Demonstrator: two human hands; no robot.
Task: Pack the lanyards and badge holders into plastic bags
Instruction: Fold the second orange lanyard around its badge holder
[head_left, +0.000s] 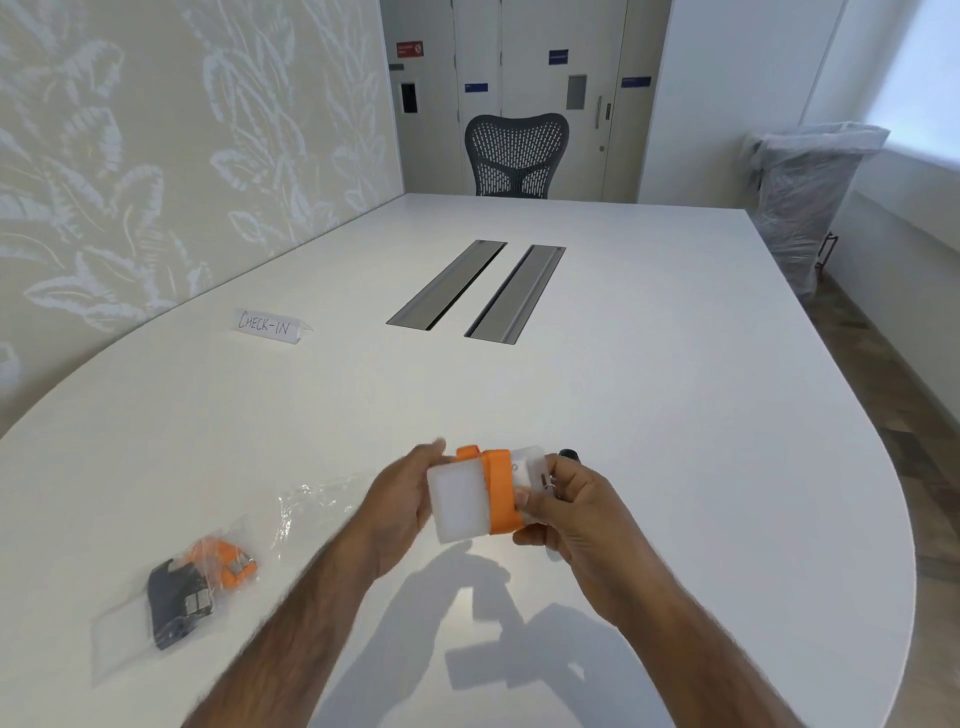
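A clear badge holder (460, 501) with an orange lanyard (500, 491) wound around its middle is held above the white table (675, 395). My left hand (402, 499) grips its left side, and my right hand (563, 506) grips its right end, where a small metal clip shows. An empty clear plastic bag (311, 501) lies flat on the table just left of my left hand. Further left lie two filled bags, one with an orange lanyard (226, 564) inside and one with a dark lanyard (174, 605).
A folded paper sign reading CHECK-IN (267, 326) stands at the left of the table. Two metal cable flaps (475, 291) are set in the table's middle. A mesh office chair (514, 156) stands at the far end. A plastic-wrapped object (802, 197) stands by the right wall.
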